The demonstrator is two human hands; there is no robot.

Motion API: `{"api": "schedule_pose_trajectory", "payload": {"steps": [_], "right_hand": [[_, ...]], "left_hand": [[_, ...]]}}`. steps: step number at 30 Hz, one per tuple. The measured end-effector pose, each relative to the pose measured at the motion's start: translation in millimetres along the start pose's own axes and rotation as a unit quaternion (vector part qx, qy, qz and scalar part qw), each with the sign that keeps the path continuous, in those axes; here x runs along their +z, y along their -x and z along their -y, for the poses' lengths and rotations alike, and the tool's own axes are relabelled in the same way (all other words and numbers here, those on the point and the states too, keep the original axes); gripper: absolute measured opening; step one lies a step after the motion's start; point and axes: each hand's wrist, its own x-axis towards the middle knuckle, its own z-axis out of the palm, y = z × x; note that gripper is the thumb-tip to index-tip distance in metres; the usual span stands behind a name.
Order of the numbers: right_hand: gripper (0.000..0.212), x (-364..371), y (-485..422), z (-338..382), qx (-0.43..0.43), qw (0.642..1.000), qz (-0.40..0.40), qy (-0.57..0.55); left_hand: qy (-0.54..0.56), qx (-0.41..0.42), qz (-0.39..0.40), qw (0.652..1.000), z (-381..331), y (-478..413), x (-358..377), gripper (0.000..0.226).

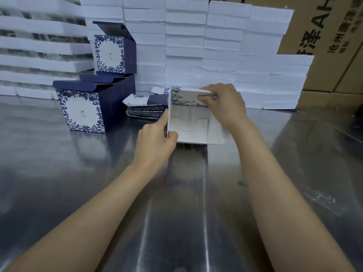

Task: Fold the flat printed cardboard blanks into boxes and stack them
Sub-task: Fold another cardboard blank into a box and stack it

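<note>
The box (193,118) sat open-topped on the surface (94,173), left grip (155,140) pinching its near-left wall, right grip (224,103) curled over the far flap, which probably wanted creasing squarely against that steadied wall.

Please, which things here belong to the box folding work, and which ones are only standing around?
Belongs to the job: half-folded box, gripped by left hand and right hand; pile of flat blanks; finished boxes.
Only standing around: white foam blocks; brown cartons.
</note>
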Motion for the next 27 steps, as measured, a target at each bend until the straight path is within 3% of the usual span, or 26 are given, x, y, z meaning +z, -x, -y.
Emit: {"api": "schedule_pose_trajectory", "payload": {"steps": [2,5,8,11,15,23,27], "right_hand": [[0.033,3,0,1,-0.011,1.000,0.002,-0.003],[0.039,-3,-2,-2,-0.014,0.999,0.019,-0.025],[0.024,-9,-2,-2,-0.051,0.996,0.041,-0.061],[0.012,-10,0,6,-0.099,0.989,0.054,-0.100],[0.021,-14,6,18,-0.147,0.980,0.073,-0.109],[0.010,-12,12,43,-0.176,0.967,0.087,-0.163],[0.010,-14,10,48,-0.164,0.969,0.083,-0.165]], "left_hand": [[0.016,-0.018,-0.019,1.000,-3,2,3,0.050],[-0.001,-0.075,-0.125,0.989,-5,-2,0,0.035],[0.051,0.010,-0.100,0.994,-2,-7,-7,0.056],[0.029,0.108,-0.111,0.987,-7,-9,-10,0.049],[0.048,0.096,-0.187,0.976,-9,-14,-19,0.019],[-0.029,0.073,-0.206,0.975,1,-20,-29,0.014],[-0.067,0.123,-0.221,0.965,4,-23,-34,0.018]]}}
